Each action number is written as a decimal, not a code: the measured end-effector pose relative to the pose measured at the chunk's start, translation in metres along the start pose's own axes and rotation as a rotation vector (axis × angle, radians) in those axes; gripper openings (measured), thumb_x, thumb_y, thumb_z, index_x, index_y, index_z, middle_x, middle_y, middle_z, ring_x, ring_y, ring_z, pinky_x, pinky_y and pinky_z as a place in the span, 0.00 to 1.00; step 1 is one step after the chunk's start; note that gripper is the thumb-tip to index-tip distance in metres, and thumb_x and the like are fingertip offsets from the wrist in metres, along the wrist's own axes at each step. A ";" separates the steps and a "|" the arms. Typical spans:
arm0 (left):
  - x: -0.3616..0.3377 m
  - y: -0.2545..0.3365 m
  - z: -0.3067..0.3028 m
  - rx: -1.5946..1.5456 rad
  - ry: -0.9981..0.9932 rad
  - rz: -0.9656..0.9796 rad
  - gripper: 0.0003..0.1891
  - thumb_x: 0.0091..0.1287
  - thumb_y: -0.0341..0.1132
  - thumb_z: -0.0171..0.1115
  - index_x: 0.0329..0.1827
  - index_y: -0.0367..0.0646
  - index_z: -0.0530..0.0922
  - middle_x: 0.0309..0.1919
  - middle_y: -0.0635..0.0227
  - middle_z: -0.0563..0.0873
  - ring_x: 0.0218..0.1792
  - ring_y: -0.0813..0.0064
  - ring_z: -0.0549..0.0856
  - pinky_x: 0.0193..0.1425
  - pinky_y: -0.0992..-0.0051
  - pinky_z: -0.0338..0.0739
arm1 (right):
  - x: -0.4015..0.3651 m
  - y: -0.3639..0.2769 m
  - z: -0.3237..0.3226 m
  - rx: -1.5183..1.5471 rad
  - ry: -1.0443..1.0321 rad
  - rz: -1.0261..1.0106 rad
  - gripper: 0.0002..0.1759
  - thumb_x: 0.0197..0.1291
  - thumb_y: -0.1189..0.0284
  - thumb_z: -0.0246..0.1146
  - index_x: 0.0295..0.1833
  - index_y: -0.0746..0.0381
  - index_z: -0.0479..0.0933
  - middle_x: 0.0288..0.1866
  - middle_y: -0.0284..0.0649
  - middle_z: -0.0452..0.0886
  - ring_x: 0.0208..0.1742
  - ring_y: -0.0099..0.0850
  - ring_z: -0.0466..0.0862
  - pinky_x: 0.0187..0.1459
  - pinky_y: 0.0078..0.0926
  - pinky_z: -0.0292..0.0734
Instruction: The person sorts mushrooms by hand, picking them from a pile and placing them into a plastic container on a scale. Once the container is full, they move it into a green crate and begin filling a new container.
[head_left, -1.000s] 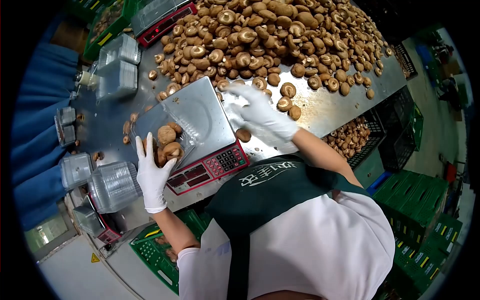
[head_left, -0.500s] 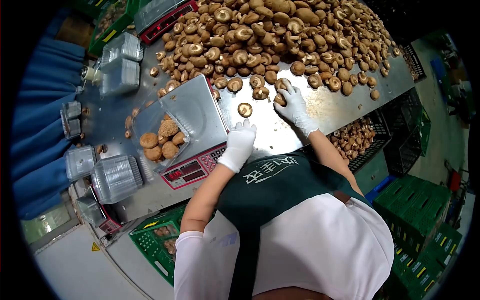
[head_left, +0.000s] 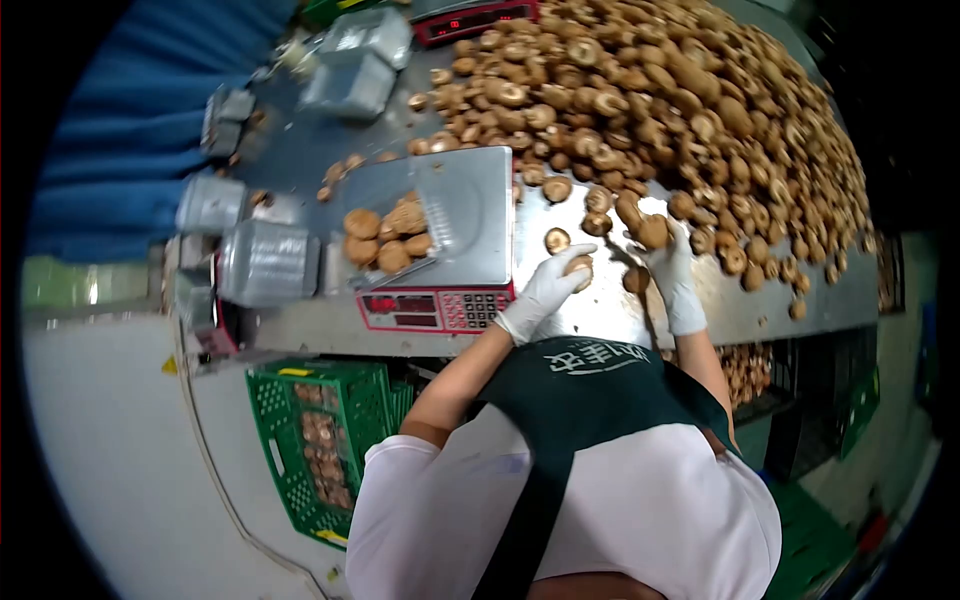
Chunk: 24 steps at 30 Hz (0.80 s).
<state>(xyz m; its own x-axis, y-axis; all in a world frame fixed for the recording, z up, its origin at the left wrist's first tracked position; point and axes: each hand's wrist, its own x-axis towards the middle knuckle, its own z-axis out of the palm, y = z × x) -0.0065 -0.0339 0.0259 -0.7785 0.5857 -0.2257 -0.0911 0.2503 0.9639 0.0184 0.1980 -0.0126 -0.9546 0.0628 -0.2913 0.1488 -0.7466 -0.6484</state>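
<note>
Mushrooms (head_left: 660, 90) lay heaped over the far side of the steel table (head_left: 610, 312), thinning toward its near edge. The gloved left hand (head_left: 545, 292) was closed around a single mushroom (head_left: 578, 267) near that edge, just beside the scale (head_left: 470, 200). The gloved right hand (head_left: 675, 270) gripped a second mushroom (head_left: 652, 232) at the heap's fringe, and a clear tray (head_left: 365, 190) holding several mushrooms sat on the scale's left part.

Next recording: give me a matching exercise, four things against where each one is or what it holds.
1 left hand
2 right hand
3 clear tray
4 green crate

A on the scale
B below the table edge
C holds a mushroom at the pile
D holds a mushroom beside the scale

Pairs: 1-D, 2-C, 3-A, 4-B
</note>
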 end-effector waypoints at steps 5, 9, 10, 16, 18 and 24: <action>-0.025 0.024 -0.035 -0.172 0.219 0.105 0.23 0.68 0.34 0.56 0.65 0.36 0.70 0.51 0.63 0.80 0.51 0.75 0.79 0.59 0.78 0.72 | 0.014 0.016 0.019 0.048 -0.152 0.261 0.24 0.68 0.56 0.53 0.55 0.65 0.73 0.51 0.48 0.81 0.48 0.39 0.84 0.43 0.39 0.83; -0.066 0.048 -0.086 0.067 0.670 0.205 0.20 0.65 0.27 0.60 0.61 0.35 0.73 0.53 0.62 0.80 0.54 0.74 0.79 0.61 0.77 0.72 | 0.002 0.006 0.095 -0.195 -0.161 0.233 0.20 0.64 0.61 0.59 0.54 0.65 0.73 0.46 0.47 0.81 0.42 0.33 0.85 0.35 0.25 0.84; -0.075 0.048 -0.099 0.113 0.793 0.248 0.21 0.63 0.24 0.61 0.60 0.36 0.74 0.53 0.63 0.80 0.54 0.74 0.79 0.61 0.76 0.72 | 0.001 0.005 0.109 -0.242 -0.196 0.213 0.19 0.62 0.63 0.61 0.52 0.65 0.73 0.43 0.46 0.81 0.40 0.33 0.85 0.36 0.27 0.85; -0.117 0.023 -0.161 0.768 0.995 0.356 0.29 0.56 0.31 0.69 0.63 0.42 0.73 0.61 0.56 0.76 0.61 0.55 0.75 0.67 0.62 0.67 | 0.017 0.029 0.121 -0.338 -0.282 0.211 0.14 0.58 0.78 0.63 0.50 0.66 0.73 0.37 0.42 0.83 0.34 0.28 0.84 0.37 0.23 0.81; -0.124 0.015 -0.167 1.184 0.825 0.113 0.30 0.58 0.37 0.68 0.64 0.43 0.72 0.63 0.59 0.75 0.66 0.56 0.70 0.71 0.60 0.61 | 0.017 0.032 0.128 -0.391 -0.268 0.211 0.14 0.58 0.78 0.63 0.50 0.66 0.73 0.37 0.42 0.83 0.35 0.28 0.84 0.37 0.23 0.81; -0.146 0.019 -0.197 0.563 1.040 0.333 0.22 0.61 0.36 0.66 0.58 0.40 0.78 0.59 0.58 0.79 0.62 0.60 0.75 0.68 0.63 0.66 | 0.018 0.036 0.130 -0.462 -0.063 0.133 0.13 0.62 0.73 0.61 0.49 0.68 0.73 0.36 0.42 0.83 0.31 0.29 0.85 0.33 0.22 0.81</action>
<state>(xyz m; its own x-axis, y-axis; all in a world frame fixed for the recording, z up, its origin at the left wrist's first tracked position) -0.0172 -0.2666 0.1047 -0.8606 -0.1444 0.4883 0.2868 0.6551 0.6990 -0.0269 0.0855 0.0503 -0.9312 -0.0638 -0.3590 0.3559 -0.3727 -0.8570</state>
